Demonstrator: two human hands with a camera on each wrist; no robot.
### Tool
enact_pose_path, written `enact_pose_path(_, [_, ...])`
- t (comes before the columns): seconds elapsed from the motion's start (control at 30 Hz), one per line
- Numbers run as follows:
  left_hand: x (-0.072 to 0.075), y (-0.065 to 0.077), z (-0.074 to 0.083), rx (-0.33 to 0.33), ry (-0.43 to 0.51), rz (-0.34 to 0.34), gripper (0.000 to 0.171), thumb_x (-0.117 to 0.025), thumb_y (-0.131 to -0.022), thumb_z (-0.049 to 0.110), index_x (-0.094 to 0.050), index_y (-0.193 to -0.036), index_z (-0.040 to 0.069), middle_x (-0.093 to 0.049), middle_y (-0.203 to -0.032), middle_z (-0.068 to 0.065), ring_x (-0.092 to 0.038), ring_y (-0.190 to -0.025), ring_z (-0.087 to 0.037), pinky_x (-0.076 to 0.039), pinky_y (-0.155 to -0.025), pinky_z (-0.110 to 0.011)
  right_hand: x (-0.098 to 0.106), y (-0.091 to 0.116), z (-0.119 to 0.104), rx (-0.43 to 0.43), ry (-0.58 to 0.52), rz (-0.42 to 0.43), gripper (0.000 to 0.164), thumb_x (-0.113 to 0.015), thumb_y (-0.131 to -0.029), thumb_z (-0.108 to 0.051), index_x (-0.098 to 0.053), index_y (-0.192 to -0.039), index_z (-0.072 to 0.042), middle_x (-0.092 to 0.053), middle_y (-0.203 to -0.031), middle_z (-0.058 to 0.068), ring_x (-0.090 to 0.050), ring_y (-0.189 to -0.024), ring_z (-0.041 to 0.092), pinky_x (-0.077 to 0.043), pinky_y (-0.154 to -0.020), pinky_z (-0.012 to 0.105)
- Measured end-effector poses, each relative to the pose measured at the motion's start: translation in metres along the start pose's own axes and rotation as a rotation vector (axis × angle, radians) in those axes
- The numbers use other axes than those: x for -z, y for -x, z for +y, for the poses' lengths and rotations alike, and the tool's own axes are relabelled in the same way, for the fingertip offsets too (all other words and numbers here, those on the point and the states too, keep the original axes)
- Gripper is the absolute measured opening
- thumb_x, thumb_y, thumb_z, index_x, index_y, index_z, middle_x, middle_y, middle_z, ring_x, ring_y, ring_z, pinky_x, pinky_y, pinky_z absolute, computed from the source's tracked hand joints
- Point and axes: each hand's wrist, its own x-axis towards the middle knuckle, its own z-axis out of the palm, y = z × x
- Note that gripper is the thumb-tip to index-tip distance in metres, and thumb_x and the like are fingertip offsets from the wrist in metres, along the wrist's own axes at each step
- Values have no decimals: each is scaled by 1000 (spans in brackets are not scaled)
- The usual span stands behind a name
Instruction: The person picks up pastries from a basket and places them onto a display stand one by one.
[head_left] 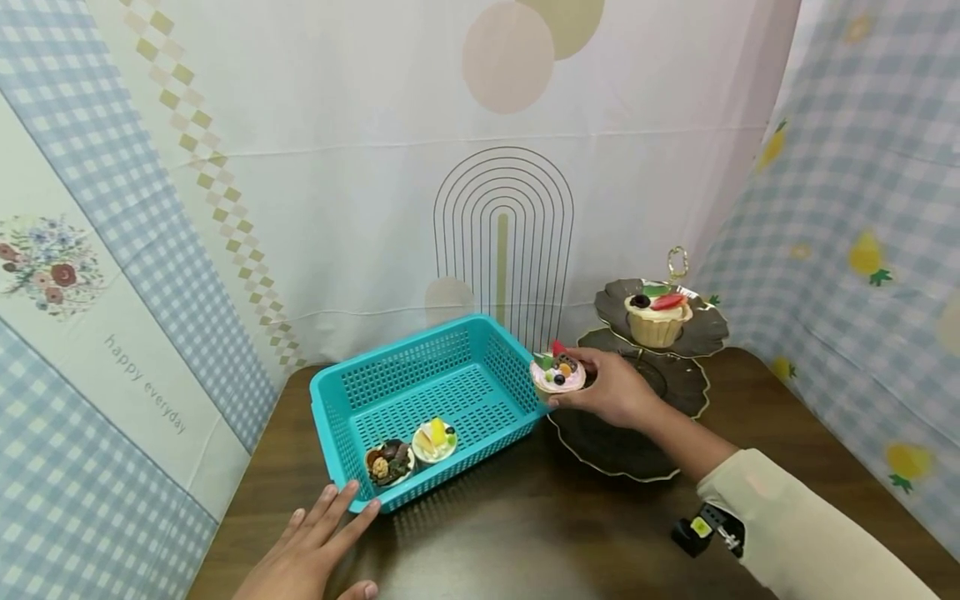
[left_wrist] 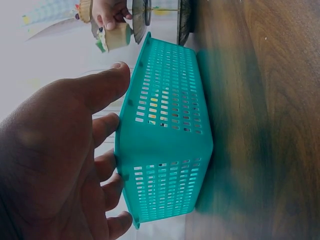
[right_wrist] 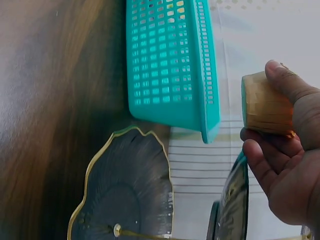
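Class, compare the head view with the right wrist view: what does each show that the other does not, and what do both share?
Only the head view: the left hand and the pink cream on the held cupcake.

Only the right wrist view: the gold fitting at the middle of the lowest tier.

Both: the right hand gripping that cupcake, the teal basket, the tiered stand and the wooden table.

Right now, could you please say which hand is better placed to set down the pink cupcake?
Likely the right hand: it holds the pink cupcake near the stand; the left hand is at the left end of the basket.
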Motion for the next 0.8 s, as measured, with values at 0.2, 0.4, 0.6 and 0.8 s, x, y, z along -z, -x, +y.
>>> enact_pose_path(0.2, [0,0,0,2,29,0,73,-64,-95,59,-37,-160,39,-34,-164,-10,7,-148,3,-37,-104,-72,12,8,7,0,-2,18,95,-90,-77,-49,-51,-150,-2,-69,-119,16,-64,-85,19,-54,-66,34])
enact_pose_path(0.4, [1,0,2,12,11,-7,73,-64,-95,60,-38,-160,38,-35,-164,-10,-32,-147,-42,-37,-105,-71,23,15,14,-40,44,20,100,-86,-77,-58,-49,-152,-3,-66,-127,21,-64,-97,25,-54,-74,39])
enact_pose_path(0.6, [1,-1,3,19,6,-7,74,-64,-94,62,-39,-160,37,-34,-164,-10,-33,-146,-42,-37,-105,-71,33,23,23,-48,100,62,99,-85,-78,-59,-49,-154,-6,-66,-129,22,-62,-98,26,-51,-79,42])
enact_pose_path(0.8, [2,-1,3,21,15,-27,73,-62,-95,62,-39,-160,36,-33,-165,-11,-32,-147,-43,-36,-105,-73,39,30,35,-19,102,98,96,-86,-79,-54,-50,-152,-5,-69,-122,21,-58,-87,23,-47,-72,35])
